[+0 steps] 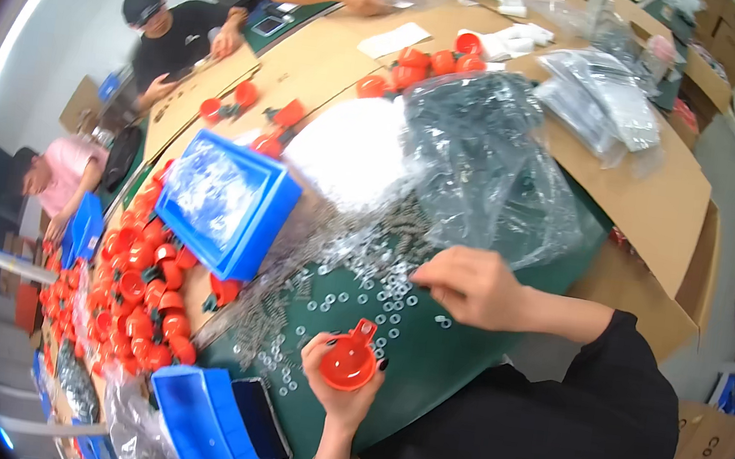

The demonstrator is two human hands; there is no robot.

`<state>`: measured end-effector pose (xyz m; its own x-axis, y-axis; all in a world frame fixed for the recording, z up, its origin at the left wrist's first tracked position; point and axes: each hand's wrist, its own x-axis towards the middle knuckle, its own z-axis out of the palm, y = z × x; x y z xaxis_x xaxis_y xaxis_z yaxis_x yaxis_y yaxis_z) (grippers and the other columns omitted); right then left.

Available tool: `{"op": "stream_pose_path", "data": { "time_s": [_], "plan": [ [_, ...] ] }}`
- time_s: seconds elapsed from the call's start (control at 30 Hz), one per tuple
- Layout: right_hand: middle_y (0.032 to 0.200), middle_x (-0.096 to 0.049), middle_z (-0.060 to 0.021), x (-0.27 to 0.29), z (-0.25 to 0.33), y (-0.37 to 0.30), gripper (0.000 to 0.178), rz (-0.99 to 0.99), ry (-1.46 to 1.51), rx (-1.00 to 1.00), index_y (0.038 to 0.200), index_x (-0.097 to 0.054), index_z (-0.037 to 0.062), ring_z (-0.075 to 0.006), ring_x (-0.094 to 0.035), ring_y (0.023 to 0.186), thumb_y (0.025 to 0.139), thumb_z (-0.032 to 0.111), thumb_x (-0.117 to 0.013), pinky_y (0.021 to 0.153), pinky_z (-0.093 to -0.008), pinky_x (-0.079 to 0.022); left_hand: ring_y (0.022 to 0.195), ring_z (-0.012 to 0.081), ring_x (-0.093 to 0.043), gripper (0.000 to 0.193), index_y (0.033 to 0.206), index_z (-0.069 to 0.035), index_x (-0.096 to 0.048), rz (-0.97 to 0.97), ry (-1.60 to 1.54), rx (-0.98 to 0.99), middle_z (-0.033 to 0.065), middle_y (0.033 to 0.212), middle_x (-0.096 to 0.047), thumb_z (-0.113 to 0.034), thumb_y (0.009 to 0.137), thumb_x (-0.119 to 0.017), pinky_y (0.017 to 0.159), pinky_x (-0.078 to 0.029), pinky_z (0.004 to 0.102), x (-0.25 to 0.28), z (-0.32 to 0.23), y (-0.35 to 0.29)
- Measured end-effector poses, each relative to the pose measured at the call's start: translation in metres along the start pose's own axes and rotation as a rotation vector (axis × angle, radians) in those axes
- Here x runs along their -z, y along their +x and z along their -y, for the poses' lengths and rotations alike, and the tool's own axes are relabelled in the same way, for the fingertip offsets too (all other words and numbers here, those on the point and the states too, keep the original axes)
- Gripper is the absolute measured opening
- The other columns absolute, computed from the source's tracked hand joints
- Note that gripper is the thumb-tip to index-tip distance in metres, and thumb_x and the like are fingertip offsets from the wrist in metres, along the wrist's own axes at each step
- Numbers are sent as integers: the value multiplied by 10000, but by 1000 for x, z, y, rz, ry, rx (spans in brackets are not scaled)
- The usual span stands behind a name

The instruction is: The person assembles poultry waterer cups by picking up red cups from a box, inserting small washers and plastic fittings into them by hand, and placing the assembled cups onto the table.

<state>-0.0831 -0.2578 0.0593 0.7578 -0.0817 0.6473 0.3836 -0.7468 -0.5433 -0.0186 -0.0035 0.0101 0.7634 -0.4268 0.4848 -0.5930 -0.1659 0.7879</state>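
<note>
My left hand point(341, 401) is closed around a small red plastic cup point(349, 365) with a short tab handle, its open side facing up. Out to the right, my right hand point(475, 289) hovers at the edge of a spread of small pale ring washers point(390, 306). Its thumb and fingers are pinched together; whatever is between them is too small to make out. Behind the washers lies a heap of small metal springs point(405, 220). More washers are scattered over the green table top point(434, 357) between my hands.
A tilted blue bin point(274, 209) and a large pile of red cups point(135, 293) stand left. Nearer me are another blue bin point(206, 421) and a dark tablet-like device point(263, 419). Crumpled clear plastic point(495, 163) lies beyond my right hand. Several people work across the table.
</note>
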Motion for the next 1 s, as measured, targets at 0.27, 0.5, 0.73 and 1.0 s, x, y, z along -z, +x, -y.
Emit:
{"op": "stream_pose_path", "data": {
  "time_s": [0.27, 0.5, 0.73, 1.0],
  "plan": [
    [1194, -509, -140, 86, -97, -34, 614, 409, -1164, -289, 1194, -522, 35, -257, -563, 971, 610, -27, -703, 823, -350, -484, 988, 266, -552, 751, 1136, -81, -429, 142, -50, -54, 153, 1128, -498, -46, 525, -863, 823, -489, 371, -6, 3, 1],
    [1276, -437, -246, 86, -115, -46, 491, 405, -746, -474, 1207, -508, -38, -400, -484, 1112, 720, -73, -556, 923, -434, -465, 979, 276, -562, 723, 1112, -73, -451, 132, -32, -59, 155, 1109, -528, -36, 516, -860, 818, -490, 373, -7, 2, -2],
    [1206, -552, -148, 63, -96, -44, 213, 98, -527, -450, 1001, -507, 30, -364, -606, 946, 831, 52, -635, 769, -393, -510, 998, 268, -546, 718, 1141, -80, -440, 167, -84, -48, 152, 1133, -500, -23, 543, -832, 860, -470, 377, -3, -1, -1],
    [860, -585, -119, 50, -104, -46, 215, -3, -608, -445, 918, -482, 38, -326, -592, 848, 822, 78, -670, 710, -416, -474, 970, 283, -579, 713, 1131, -71, -482, 152, -74, -100, 151, 1104, -543, -47, 545, -887, 784, -515, 360, -1, -5, 4]
  ]
}}
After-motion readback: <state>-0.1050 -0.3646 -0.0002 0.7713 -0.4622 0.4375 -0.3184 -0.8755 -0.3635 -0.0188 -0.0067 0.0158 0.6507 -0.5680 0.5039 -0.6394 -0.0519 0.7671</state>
